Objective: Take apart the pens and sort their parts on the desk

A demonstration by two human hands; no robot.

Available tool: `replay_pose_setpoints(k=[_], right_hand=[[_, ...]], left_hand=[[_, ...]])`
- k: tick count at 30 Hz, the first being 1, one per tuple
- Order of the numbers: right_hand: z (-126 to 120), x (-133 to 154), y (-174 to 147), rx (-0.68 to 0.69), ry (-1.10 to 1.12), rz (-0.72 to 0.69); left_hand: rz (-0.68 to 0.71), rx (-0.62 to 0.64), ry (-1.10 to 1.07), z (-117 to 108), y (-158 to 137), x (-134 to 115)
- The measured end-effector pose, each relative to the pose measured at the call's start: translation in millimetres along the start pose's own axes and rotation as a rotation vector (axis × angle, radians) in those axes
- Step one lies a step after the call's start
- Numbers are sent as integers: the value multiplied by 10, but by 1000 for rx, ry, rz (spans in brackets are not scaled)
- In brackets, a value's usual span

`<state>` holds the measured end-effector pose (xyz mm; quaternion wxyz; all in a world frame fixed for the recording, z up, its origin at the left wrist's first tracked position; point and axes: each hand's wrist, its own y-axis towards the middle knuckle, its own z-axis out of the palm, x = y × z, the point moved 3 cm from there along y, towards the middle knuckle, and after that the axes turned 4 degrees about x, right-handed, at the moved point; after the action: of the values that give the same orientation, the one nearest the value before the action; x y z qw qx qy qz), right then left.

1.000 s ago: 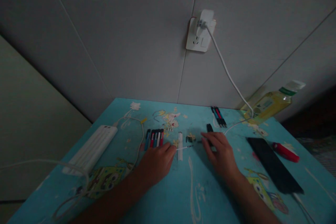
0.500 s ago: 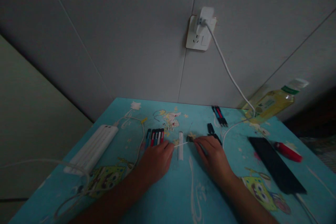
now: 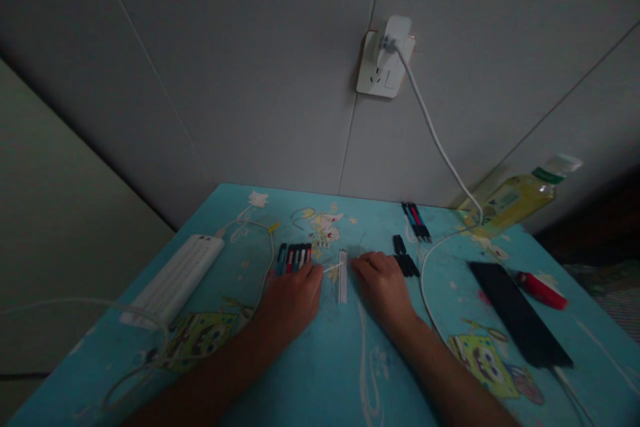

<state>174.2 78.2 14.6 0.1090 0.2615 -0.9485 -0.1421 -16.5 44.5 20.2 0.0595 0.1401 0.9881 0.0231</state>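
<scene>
My left hand (image 3: 296,293) is closed in a pinch on a thin white pen refill (image 3: 332,267) that points to the right. Close beyond its fingers, a row of pen barrels (image 3: 295,257) in blue, red and white lies partly hidden by that hand. More white refills (image 3: 343,283) lie side by side between my two hands, under the tip of the held one. My right hand (image 3: 381,283) is low over the table just right of these refills, its fingers curled together; whatever is in them is hidden. Small black pen parts (image 3: 406,265) lie beside its knuckles.
Several pens (image 3: 417,221) lie at the back right near a yellow liquid bottle (image 3: 520,200). A black phone-like slab (image 3: 520,313) and a red object (image 3: 543,290) are at right. A white power strip (image 3: 173,280) lies at left. White cables (image 3: 425,280) cross the table.
My right hand has shifted left towards the refills and now covers the small dark items that showed at its fingertips. My left hand has drawn slightly left with the refill.
</scene>
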Motion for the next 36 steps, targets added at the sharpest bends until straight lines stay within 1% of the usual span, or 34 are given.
replay_pose_setpoints(k=[4,9,13,23,30,36], right_hand=[[31,65,77,61,-114,-44],[45,101,78,81,-176,-37],[55,115,74,69,-185,-20],[32,150,54,98,-195,-7],[28,127,52,53,-208,20],[-17,106,40,44,-204,35]], left_hand=[[-3,8,2,-3,3,-4],[-12,15,4,-15,5,-5],[-14,19,-3,-22,10,-2],[-8,21,-9,-41,3,-7],[-13,25,-12,-50,1,-15],[-15,20,-18,-32,-8,-13]])
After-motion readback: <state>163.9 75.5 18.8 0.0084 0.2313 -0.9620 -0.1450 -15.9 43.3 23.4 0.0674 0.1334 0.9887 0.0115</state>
